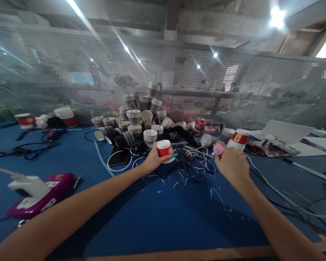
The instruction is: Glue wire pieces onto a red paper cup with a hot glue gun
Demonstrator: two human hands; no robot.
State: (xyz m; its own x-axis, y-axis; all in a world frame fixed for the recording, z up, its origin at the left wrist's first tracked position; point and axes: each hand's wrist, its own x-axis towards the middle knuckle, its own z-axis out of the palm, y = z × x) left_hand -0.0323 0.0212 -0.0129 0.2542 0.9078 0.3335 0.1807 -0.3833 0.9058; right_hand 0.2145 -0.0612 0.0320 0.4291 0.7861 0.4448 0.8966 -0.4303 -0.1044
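My left hand [153,158] is closed round the side of a red and white paper cup [165,150], its thumb with a long teal nail lying across the front. The cup stands upright, low over the blue table. My right hand [233,166] is closed, seen from its back. A small pink object [218,149] sticks out at its thumb side; its kind is unclear. Just beyond the knuckles is another red and white paper cup [239,140], tilted. Its lower part is hidden behind my right fingers, and whether they touch it does not show.
Small grey-white buckets with handles [134,116] are piled at the back centre. Blue-handled scissors [192,172] lie among cords and scraps. A phone [119,156], a red soda can [199,127], a purple power strip [66,182] and white papers [286,132] are around. A perforated metal screen [103,79] stands behind.
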